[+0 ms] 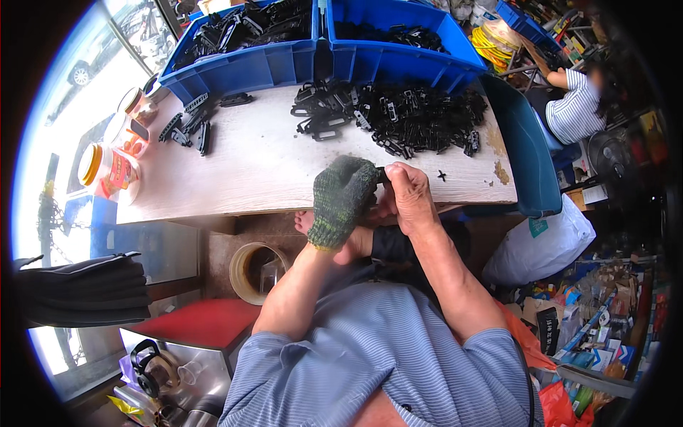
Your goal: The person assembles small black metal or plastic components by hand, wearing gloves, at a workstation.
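My left hand (343,198), in a green and black knitted glove, is closed in front of the table's near edge. Against it my bare right hand (408,196) pinches with the thumb on top. A dark bit shows between the two hands, mostly hidden by the fingers, and its kind cannot be made out. Beyond them lies a heap of black slotted plastic parts (420,121) on the white table (235,171). A smaller group of black ridged strips (188,124) lies at the left. One small black cross-shaped piece (442,176) rests right of my right hand.
Two blue bins (249,72) of black parts line the table's far edge. Lidded jars (107,171) stand at the left, a dark green tub (523,149) at the right. Below are a round bucket (245,274) and a white sack (544,245). Another person (573,107) sits far right.
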Tool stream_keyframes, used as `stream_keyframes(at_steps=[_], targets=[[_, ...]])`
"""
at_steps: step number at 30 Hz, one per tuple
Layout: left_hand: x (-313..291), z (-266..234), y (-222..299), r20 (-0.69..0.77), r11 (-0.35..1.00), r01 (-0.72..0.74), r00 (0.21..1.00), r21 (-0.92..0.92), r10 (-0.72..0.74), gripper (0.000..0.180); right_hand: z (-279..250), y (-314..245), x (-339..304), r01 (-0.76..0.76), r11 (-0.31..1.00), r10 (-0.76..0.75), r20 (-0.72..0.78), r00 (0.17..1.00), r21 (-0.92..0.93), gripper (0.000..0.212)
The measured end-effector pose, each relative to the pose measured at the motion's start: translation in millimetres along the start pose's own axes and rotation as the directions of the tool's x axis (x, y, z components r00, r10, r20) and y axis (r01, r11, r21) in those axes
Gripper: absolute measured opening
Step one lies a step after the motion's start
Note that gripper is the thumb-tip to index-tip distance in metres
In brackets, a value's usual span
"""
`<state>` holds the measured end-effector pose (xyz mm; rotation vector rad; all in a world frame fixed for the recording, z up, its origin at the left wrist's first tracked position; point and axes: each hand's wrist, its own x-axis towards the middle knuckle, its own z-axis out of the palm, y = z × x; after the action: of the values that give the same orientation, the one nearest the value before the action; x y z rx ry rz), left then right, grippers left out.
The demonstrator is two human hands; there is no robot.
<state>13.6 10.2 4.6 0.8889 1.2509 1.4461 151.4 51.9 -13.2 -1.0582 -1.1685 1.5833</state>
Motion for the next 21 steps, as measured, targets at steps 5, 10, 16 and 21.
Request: stream_keyframes(at_steps=[5,10,16,21], targets=[[-1.2,7.6,-0.8,0.088,0.992,-0.084,0.993,0.091,0.076,0.020,-8.5,-2.6,-3.4,0.019,1.000,-0.018,-0.061,0.998,0.020,0.029],[0.6,16.9,-7.5,0.110,0.989,-0.128,0.987,0.074,0.120,0.026,-36.9,-23.9,-3.7,0.050,0.990,-0.036,-0.106,0.994,0.131,0.026],[1.2,1.0,-13.7,0.069,0.942,-0.237,0.972,0.238,0.227,0.029,-140.4,-82.3,28.9,0.126,0.967,-0.043,-0.346,0.937,0.221,0.045],[-3.5,8.9,-8.4,0.066,0.887,-0.307,0.951,0.344,0.303,0.028,-187.3,-144.1,53.8,0.289,0.944,-0.099,-0.702,0.705,0.157,0.040]])
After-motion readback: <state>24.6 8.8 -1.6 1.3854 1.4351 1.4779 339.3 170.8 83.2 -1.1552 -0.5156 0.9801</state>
